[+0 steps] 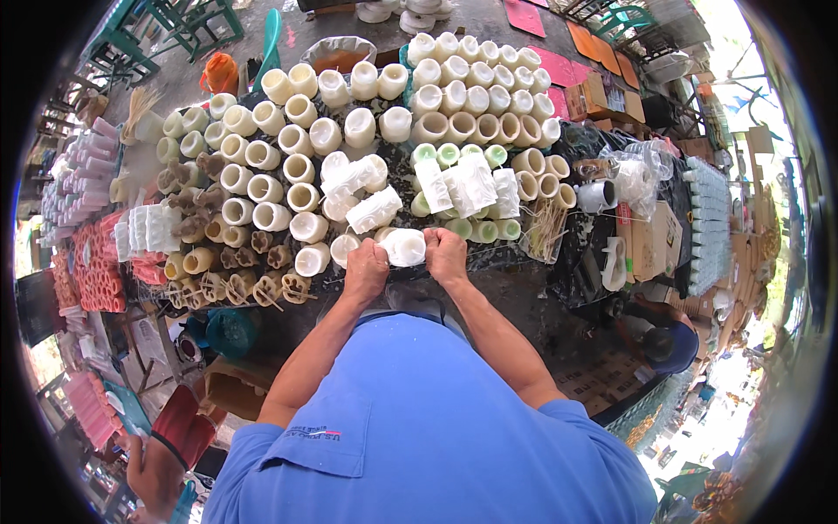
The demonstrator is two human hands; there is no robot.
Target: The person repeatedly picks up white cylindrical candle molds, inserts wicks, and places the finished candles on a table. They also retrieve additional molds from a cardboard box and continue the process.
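Note:
At the near edge of the black-covered table, a white wax candle (pixel 406 249) sits between my two hands. My left hand (pixel 367 269) is closed at its left side, fingers curled in. On the other side my right hand (pixel 447 255) is also closed, its fingertips against the wax. Just left of my left hand stands a cream candle (pixel 344 250). Beyond my hands lie white carved-looking wax pieces (pixel 374 210), some on their sides. More white pieces (pixel 471 185) lie across pale green candles (pixel 484 230).
Rows of hollow cream wax cylinders (pixel 262 155) fill the table's left half. White candles (pixel 454 70) stand in rows at the back right. Thin sticks (pixel 548 229) and a cardboard box (pixel 650 244) are to the right. Another person (pixel 668 345) is low at the right; someone's hand (pixel 157 472) shows lower left.

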